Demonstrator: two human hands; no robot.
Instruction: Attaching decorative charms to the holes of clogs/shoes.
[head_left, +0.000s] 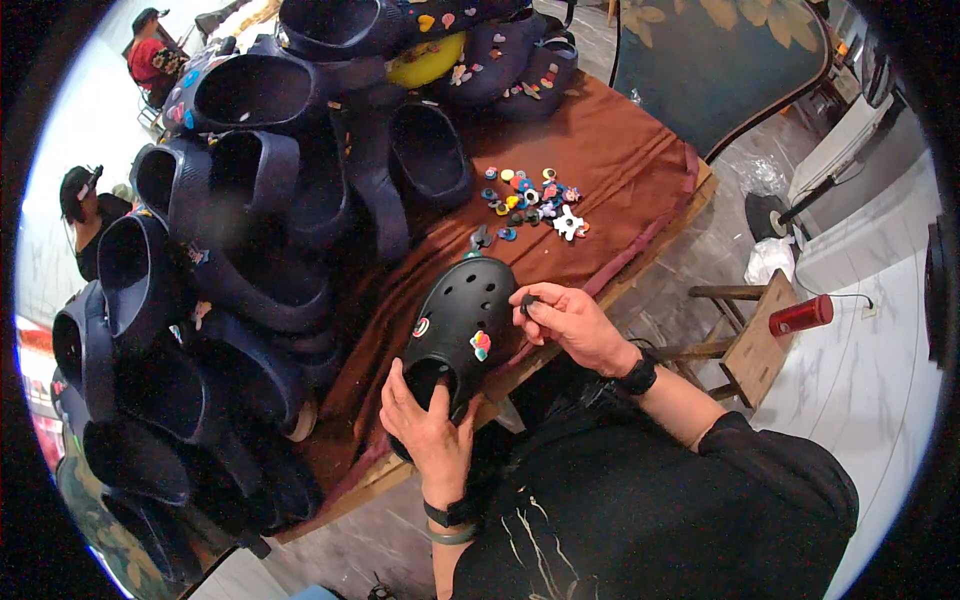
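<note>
A black foam clog (pixel 455 300) with round holes lies on the near edge of the cloth, its toe pointing away. Two colourful shoe charms sit on it, one of them a pink and yellow charm (pixel 481 344). My left hand (pixel 436 440) grips the clog at its foot opening, with fingers reaching inside. Beside the toe's right side, my right hand (pixel 572 325) pinches a small dark shoe charm (pixel 529 305); its front is turned from view. Several loose charms (pixel 530 200) lie heaped beyond the clog.
Many dark clogs (pixel 250 190) are piled across the left and back of the table, some with charms. Brown cloth (pixel 600 140) covers the table. To the right stand a wooden stool (pixel 755 340) and a red cylinder (pixel 802 315). Two people (pixel 90 210) are at the far left.
</note>
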